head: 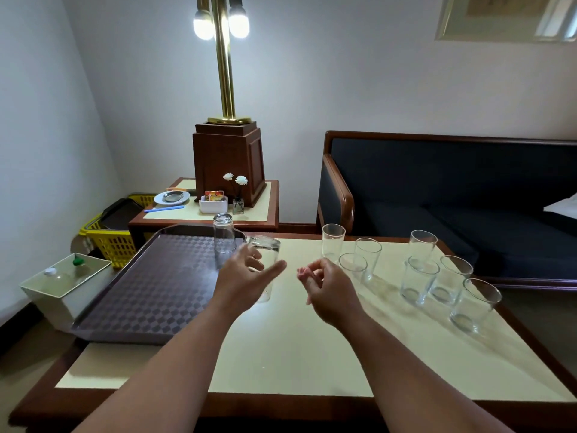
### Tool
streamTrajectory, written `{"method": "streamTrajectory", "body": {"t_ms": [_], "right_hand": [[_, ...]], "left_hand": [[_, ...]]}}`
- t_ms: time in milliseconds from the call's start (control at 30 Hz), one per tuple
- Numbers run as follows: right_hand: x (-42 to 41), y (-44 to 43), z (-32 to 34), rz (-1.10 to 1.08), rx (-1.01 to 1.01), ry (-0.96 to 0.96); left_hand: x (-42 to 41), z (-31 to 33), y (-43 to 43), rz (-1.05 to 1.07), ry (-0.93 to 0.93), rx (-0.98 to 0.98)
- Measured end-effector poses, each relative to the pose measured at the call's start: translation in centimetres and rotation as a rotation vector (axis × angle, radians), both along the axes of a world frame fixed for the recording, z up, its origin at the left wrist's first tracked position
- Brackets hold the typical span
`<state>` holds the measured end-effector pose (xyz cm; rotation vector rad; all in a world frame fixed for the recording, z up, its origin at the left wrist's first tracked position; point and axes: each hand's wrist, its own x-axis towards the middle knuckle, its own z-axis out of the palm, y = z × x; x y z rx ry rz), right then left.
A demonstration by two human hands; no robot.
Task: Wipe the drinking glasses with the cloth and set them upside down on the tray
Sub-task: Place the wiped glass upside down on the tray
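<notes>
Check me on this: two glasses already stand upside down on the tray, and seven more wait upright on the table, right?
Not quite: the head view shows only one glass upside down on the tray. Seven upright glasses do wait on the table. The left hand grips another glass; the right hand pinches a pink cloth.

Tray (pixel 150 285) brown, checkered; glasses (pixel 420 284) clear; basket (pixel 109 242) yellow; sofa (pixel 437 182) navy.
</notes>
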<state>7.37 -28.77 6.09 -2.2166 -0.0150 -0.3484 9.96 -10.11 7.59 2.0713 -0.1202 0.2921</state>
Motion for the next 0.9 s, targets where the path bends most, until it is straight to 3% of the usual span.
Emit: {"method": "streamTrajectory", "body": {"t_ms": [100,233,433,600,900], "right_hand": [[-0.1,0.1,-4.9,0.053,-0.216,0.181],[-2.2,2.7,-11.4,0.156,-0.513,0.269],[0.6,4.1,-11.4,0.142,-0.589,0.317],[6.3,4.7,-11.8,0.087,-0.567,0.277],[18.9,6.9,-13.1,0.163,-0.608,0.195]], "left_hand": [[0.8,-1.5,1.4,0.04,0.05,-0.156],[1.9,-3.5,4.3,0.178,0.067,-0.146],[5.4,-4.9,8.6,0.4,0.101,-0.063],[11.1,-6.1,11.0,0.461,0.022,-0.103],[21.9,-11.6,14.5,0.538,-0.052,0.077]]}}
